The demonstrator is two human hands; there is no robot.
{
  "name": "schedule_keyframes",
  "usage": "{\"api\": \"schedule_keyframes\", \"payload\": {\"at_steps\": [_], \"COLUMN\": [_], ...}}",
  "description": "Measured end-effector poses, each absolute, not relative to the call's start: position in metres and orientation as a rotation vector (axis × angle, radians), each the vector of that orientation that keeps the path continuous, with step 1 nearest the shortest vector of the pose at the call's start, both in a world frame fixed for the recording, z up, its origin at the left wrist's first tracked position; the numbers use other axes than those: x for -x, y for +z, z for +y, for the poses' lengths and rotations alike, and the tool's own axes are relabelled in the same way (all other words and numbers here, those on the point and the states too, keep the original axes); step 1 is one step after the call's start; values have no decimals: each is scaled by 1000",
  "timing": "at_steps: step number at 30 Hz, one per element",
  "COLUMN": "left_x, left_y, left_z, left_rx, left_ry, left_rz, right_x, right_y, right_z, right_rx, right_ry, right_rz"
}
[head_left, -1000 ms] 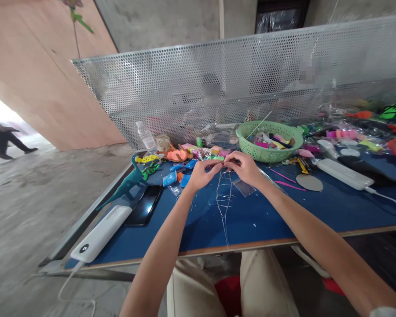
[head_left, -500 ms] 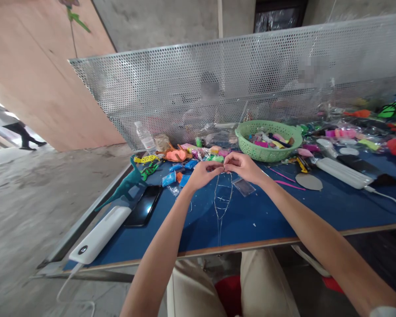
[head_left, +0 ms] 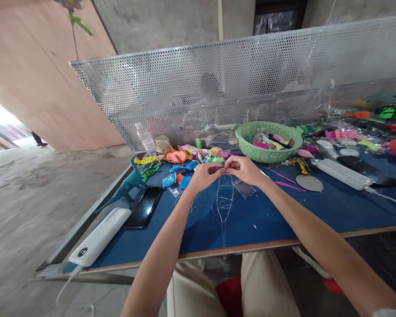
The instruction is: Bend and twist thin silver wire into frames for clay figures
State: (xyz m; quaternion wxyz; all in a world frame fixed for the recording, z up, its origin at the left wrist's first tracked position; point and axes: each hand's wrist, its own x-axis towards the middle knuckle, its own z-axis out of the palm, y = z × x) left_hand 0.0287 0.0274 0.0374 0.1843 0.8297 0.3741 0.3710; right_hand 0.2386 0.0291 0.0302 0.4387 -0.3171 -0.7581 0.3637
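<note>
A thin silvery wire frame (head_left: 225, 203), shaped like a long leaf with several cross wires, hangs from my fingertips over the blue table (head_left: 251, 229). Its two tail wires reach down to the table's front edge. My left hand (head_left: 207, 176) pinches the frame's upper end, thumb and fingers closed. Right beside it, fingertips touching, my right hand (head_left: 241, 169) pinches the same end. The exact spot of wire between the fingers is hidden. A small clear plastic packet (head_left: 244, 188) lies just below my right hand.
A green basket (head_left: 265, 154) of coloured pieces stands behind my right hand. Blue clay packets (head_left: 169, 180) lie left of my hands. A teal dinosaur figure (head_left: 127, 185), black phone (head_left: 144, 207) and white power bank (head_left: 100, 237) line the left edge. A perforated metal screen (head_left: 171, 83) rises behind.
The wire frame has shifted slightly right and its tail hangs a little lower. Both hands keep their pinch at its top. A person's legs at far left have mostly gone from view.
</note>
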Motion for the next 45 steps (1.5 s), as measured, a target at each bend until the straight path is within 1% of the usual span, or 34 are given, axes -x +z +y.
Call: {"api": "schedule_keyframes", "payload": {"at_steps": [5, 10, 21, 34, 41, 45], "left_x": [-28, -33, -33, -31, -32, -34], "left_y": [32, 26, 27, 27, 33, 36], "left_z": [29, 32, 29, 29, 22, 18], "left_rx": [-2329, -2324, -2195, -2457, -2491, -2534], "left_ry": [1139, 1278, 1434, 1287, 1281, 1294], "left_rz": [1130, 1091, 1082, 927, 1024, 1061], "right_x": [-236, -235, -236, -241, -242, -242], "right_y": [23, 16, 21, 28, 31, 33], "right_z": [32, 39, 34, 34, 32, 30], "right_rx": [794, 802, 799, 676, 650, 665], "right_ry": [879, 857, 854, 901, 921, 830], "right_rz": [-1826, -1768, -1827, -1797, -1813, -1851]}}
